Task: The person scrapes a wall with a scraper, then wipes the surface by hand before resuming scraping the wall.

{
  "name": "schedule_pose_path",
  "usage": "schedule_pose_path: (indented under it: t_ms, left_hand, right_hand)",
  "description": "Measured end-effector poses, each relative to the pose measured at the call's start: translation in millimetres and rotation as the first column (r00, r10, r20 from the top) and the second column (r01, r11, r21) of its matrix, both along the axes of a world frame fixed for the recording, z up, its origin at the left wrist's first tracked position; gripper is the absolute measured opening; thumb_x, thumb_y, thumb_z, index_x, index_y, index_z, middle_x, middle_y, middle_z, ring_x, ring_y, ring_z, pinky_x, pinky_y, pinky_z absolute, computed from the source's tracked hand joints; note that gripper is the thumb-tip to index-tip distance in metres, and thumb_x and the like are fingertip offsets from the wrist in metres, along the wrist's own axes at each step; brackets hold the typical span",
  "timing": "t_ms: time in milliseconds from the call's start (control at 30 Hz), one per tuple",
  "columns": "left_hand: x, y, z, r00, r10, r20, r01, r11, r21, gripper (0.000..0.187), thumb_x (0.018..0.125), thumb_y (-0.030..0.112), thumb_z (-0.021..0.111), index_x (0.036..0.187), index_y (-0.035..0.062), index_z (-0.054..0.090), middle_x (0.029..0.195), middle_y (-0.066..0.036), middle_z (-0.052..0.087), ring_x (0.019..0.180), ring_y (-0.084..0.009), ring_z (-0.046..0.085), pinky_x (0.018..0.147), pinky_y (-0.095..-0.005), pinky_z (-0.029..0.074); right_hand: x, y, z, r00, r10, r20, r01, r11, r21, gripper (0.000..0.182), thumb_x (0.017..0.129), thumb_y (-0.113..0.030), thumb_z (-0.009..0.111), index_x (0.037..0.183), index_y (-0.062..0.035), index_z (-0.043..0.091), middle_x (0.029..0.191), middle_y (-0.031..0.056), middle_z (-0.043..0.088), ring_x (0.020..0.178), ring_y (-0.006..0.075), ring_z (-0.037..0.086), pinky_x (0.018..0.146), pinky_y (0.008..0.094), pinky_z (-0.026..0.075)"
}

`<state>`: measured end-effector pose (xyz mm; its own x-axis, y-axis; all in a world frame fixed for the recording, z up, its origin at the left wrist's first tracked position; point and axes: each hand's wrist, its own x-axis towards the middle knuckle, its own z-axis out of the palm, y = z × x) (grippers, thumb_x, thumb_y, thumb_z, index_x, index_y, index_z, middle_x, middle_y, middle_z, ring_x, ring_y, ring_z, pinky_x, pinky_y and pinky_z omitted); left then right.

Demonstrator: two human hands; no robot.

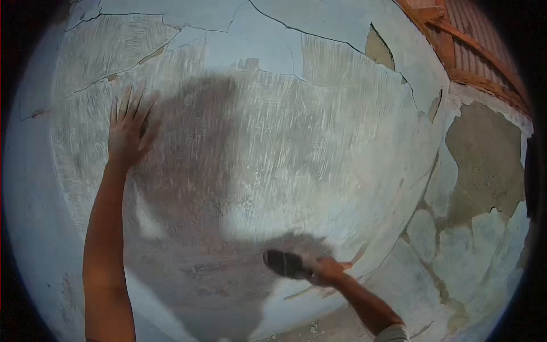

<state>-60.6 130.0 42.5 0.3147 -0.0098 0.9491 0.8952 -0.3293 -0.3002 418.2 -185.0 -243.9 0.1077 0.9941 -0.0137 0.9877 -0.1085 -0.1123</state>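
Observation:
My left hand [132, 128] lies against the upper left of the wall [279, 142], fingers spread and pointing up. Lower down, right of the middle, my right hand [326, 270] is closed on the handle of a dark, oval-headed tool [285, 264], whose head points left and lies over the wall's lower part. Motion blurs the tool, so its exact kind and whether it touches the wall cannot be made out. Streaky pale marks cover much of the wall around both hands.
Cracks run across the wall's top, with a chipped patch [378, 48] at upper right. A large bare brown patch [487, 159] shows on the right wall. Wooden beams [478, 48] and corrugated sheeting [476, 23] are at the top right. Shadows fall across the middle.

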Motion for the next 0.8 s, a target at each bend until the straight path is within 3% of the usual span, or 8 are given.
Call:
schedule_pose_path:
  t_ms: [67, 133, 167, 200, 233, 400, 667, 800]
  left_hand:
    - [-5.4, 0.0, -12.2, 1.0, -0.01, 0.024, 0.009, 1.0, 0.01, 0.064, 0.105, 0.046, 0.056, 0.165, 0.0269, 0.042, 0.177, -0.003, 0.027, 0.164, -0.0329, 0.02, 0.132, -0.058, 0.013]
    - [-8.8, -1.8, -20.8, 0.999, -0.014, 0.038, 0.013, 0.999, 0.042, 0.063, 0.105, 0.044, 0.055, 0.165, 0.0265, 0.042, 0.177, -0.003, 0.027, 0.164, -0.0329, 0.02, 0.132, -0.0578, 0.012]
    - [-11.5, -0.6, -24.2, 0.999, -0.021, 0.051, 0.019, 0.999, 0.036, 0.063, 0.106, 0.044, 0.054, 0.165, 0.0263, 0.042, 0.177, -0.003, 0.027, 0.164, -0.0331, 0.02, 0.132, -0.0578, 0.011]
    - [-14.1, 1.3, -28.2, 0.998, -0.027, 0.063, 0.026, 0.999, 0.029, 0.063, 0.106, 0.043, 0.054, 0.165, 0.0261, 0.042, 0.177, -0.003, 0.027, 0.164, -0.0333, 0.02, 0.132, -0.0577, 0.01]
    - [-16.7, 3.0, -33.8, 0.997, -0.034, 0.075, 0.033, 0.999, 0.019, 0.062, 0.106, 0.042, 0.053, 0.165, 0.0259, 0.042, 0.177, -0.003, 0.027, 0.164, -0.0335, 0.02, 0.132, -0.0577, 0.01]
    - [-37.4, 11.9, -51.9, 0.992, -0.1, 0.074, 0.096, 0.994, 0.057, 0.062, 0.107, 0.041, 0.052, 0.166, 0.0261, 0.041, 0.176, -0.003, 0.029, 0.163, -0.0326, 0.021, 0.133, -0.0573, 0.009]
    - [-46.8, 14.0, -61.5, 0.988, -0.128, 0.083, 0.121, 0.99, 0.078, 0.062, 0.107, 0.038, 0.054, 0.166, 0.0266, 0.04, 0.176, -0.002, 0.031, 0.163, -0.0313, 0.021, 0.133, -0.0575, 0.01]
    - [-47.3, 10.2, -60.0, 0.989, -0.13, 0.072, 0.126, 0.99, 0.057, 0.063, 0.106, 0.038, 0.055, 0.166, 0.0271, 0.04, 0.176, -0.001, 0.029, 0.164, -0.0301, 0.02, 0.133, -0.0567, 0.01]
  right_hand:
    - [-8.7, 22.8, 131.7, 0.999, 0.035, 0.003, -0.032, 0.886, 0.463, 0.087, 0.099, -0.054, 0.069, 0.164, -0.0129, 0.029, 0.093, 0.0205, 0.073, 0.075, 0.0322, 0.073, 0.076, 0.0484, 0.061]
    - [6.6, 54.4, 227.7, 0.989, 0.058, 0.134, -0.144, 0.535, 0.832, 0.088, 0.097, -0.053, 0.073, 0.159, -0.0018, 0.036, 0.073, 0.0163, 0.07, 0.057, 0.0268, 0.067, 0.066, 0.0437, 0.059]
    - [7.2, 67.5, 277.1, 0.976, -0.051, 0.21, -0.172, 0.403, 0.899, 0.078, 0.098, -0.041, 0.076, 0.154, -0.0004, 0.04, 0.074, 0.0165, 0.07, 0.061, 0.0258, 0.068, 0.067, 0.0443, 0.057]
    - [-28.5, 59.6, 327.2, 0.997, 0.075, 0.009, -0.032, 0.306, 0.951, 0.071, 0.097, -0.032, 0.076, 0.15, 0.0012, 0.042, 0.081, 0.0197, 0.072, 0.073, 0.0326, 0.074, 0.075, 0.0475, 0.058]
    - [-13.3, 85.5, 358.2, 0.962, 0.149, 0.229, -0.231, -0.004, 0.973, 0.07, 0.096, -0.029, 0.077, 0.149, 0.0004, 0.041, 0.095, 0.0264, 0.074, 0.089, 0.0417, 0.076, 0.084, 0.0482, 0.058]
    - [-3.8, 128.3, 418.5, 0.991, 0.03, -0.132, 0.133, -0.056, 0.99, 0.08, 0.089, -0.031, 0.08, 0.154, -0.0064, 0.04, 0.115, 0.0333, 0.073, 0.106, 0.048, 0.073, 0.094, 0.0512, 0.056]
    - [-33.8, 149.8, 373.0, 0.983, -0.024, -0.183, 0.169, -0.284, 0.944, 0.085, 0.081, -0.031, 0.089, 0.155, -0.0162, 0.05, 0.121, 0.0274, 0.074, 0.111, 0.0442, 0.073, 0.099, 0.046, 0.057]
    - [-88.4, 140.9, 350.0, 0.978, -0.065, -0.198, 0.186, -0.149, 0.971, 0.084, 0.08, -0.03, 0.092, 0.151, -0.0078, 0.055, 0.126, 0.0258, 0.074, 0.117, 0.0366, 0.074, 0.102, 0.0422, 0.056]
